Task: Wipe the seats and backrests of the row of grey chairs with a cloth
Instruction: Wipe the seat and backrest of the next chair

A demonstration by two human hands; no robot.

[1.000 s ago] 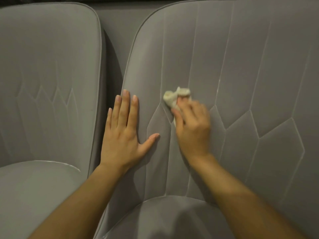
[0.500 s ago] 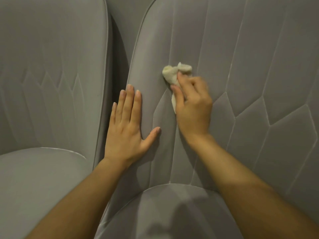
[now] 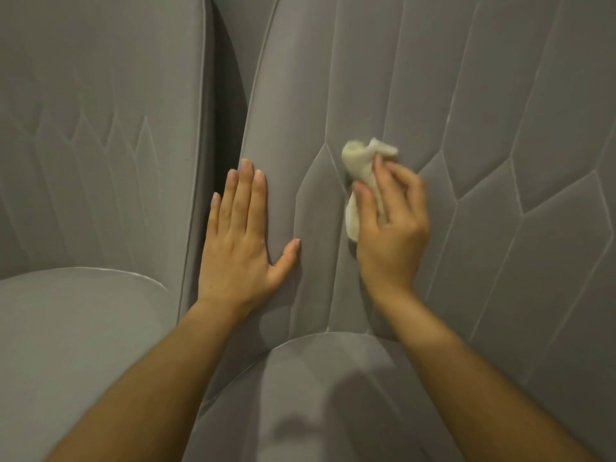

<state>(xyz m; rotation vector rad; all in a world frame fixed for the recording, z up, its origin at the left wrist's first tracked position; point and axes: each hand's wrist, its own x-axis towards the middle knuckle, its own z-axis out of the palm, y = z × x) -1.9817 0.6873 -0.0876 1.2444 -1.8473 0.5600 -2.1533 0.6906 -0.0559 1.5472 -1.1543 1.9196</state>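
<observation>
Nothing can be read here: no text, label, brand, number or sign shows on the chairs or on the cloth.

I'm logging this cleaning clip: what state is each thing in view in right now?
cloth: crumpled, pressed against the right chair's backrest.
right hand: grips the cloth.
left hand: flat, fingers straight, resting on that backrest by its left edge.
left chair: touched by neither hand.
</observation>
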